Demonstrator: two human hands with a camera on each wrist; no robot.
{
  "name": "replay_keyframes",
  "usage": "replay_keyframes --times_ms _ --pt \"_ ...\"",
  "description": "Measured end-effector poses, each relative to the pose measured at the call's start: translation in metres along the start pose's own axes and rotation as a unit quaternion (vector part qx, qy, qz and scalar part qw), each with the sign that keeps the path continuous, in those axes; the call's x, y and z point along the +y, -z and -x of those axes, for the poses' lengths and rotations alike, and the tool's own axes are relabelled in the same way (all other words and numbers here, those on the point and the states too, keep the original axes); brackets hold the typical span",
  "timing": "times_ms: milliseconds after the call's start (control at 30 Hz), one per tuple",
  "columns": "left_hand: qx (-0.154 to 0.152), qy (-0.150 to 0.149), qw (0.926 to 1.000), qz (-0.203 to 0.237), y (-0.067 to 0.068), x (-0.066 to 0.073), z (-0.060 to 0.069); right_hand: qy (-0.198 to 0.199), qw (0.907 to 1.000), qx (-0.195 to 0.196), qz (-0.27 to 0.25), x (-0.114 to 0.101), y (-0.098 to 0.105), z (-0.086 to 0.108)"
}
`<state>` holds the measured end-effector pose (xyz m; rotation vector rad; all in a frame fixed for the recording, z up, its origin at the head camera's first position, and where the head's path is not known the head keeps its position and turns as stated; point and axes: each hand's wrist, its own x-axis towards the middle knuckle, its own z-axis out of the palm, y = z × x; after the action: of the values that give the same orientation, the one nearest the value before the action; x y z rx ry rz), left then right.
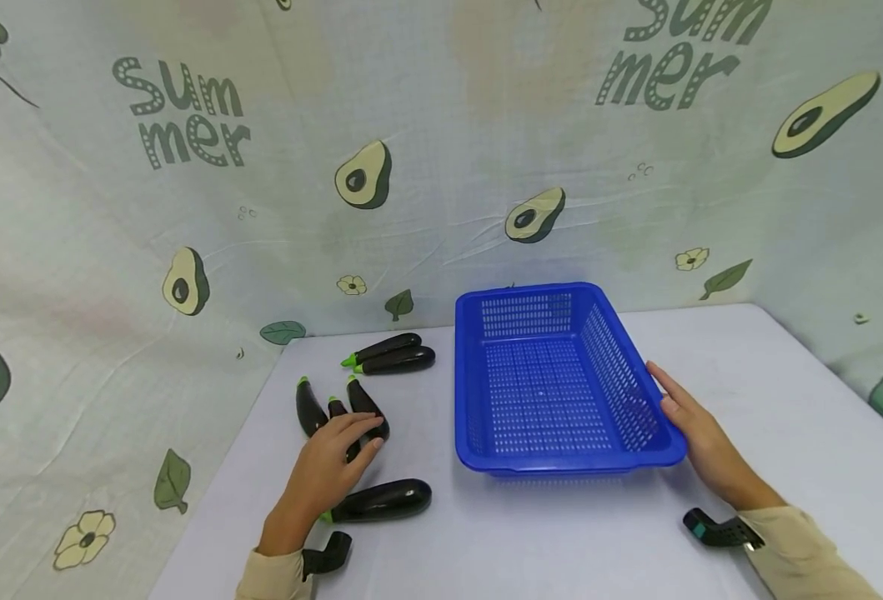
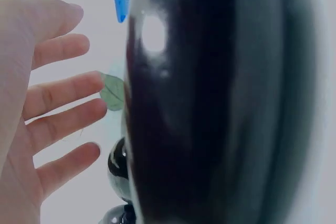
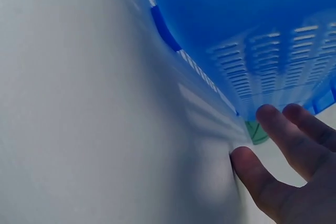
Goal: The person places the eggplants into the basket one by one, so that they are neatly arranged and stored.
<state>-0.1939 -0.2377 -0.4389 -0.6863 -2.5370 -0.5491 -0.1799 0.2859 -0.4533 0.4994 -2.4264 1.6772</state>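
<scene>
My left hand hovers over a group of dark eggplants, fingers extended and spread; in the left wrist view nothing lies between those fingers. Partly behind it are a left eggplant, a middle one and a right one. Nearer the front lies a larger eggplant, its green stem beside the wrist; a glossy eggplant fills much of the left wrist view. My right hand rests against the right side of a blue plastic basket, its fingers fairly straight along the outside.
Two more eggplants lie together at the back left. The basket's slotted floor shows nothing on it. A white table carries everything, with a printed cloth hanging behind and at the sides.
</scene>
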Motion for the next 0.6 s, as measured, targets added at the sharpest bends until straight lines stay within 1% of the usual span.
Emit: replay_keyframes --times_ms 133,167,233,333,400,500,600 --pt "-0.032 0.025 0.9977 0.055 0.005 0.004 -0.001 -0.016 0.9997 0.012 0.013 0.001 -0.002 0.000" --pt "-0.041 0.033 0.9961 0.071 0.005 0.005 -0.002 -0.023 0.9995 0.013 0.016 0.001 -0.001 0.000" --pt "-0.064 0.047 0.9904 0.112 0.007 0.007 -0.003 -0.029 0.9993 0.010 0.021 0.001 -0.001 0.000" --pt "-0.110 0.051 0.9772 0.174 0.009 0.006 -0.003 -0.029 0.9993 0.004 0.021 0.001 -0.002 -0.001" --pt "-0.146 0.048 0.9651 0.212 0.011 0.006 -0.003 -0.029 0.9993 0.004 0.023 0.001 -0.003 -0.001" --pt "-0.198 0.046 0.9482 0.245 0.014 0.005 -0.001 -0.040 0.9990 0.010 0.018 0.000 -0.004 -0.001" --pt "-0.237 0.052 0.9330 0.265 0.016 0.005 0.001 -0.050 0.9987 0.007 0.006 -0.001 -0.004 0.001"
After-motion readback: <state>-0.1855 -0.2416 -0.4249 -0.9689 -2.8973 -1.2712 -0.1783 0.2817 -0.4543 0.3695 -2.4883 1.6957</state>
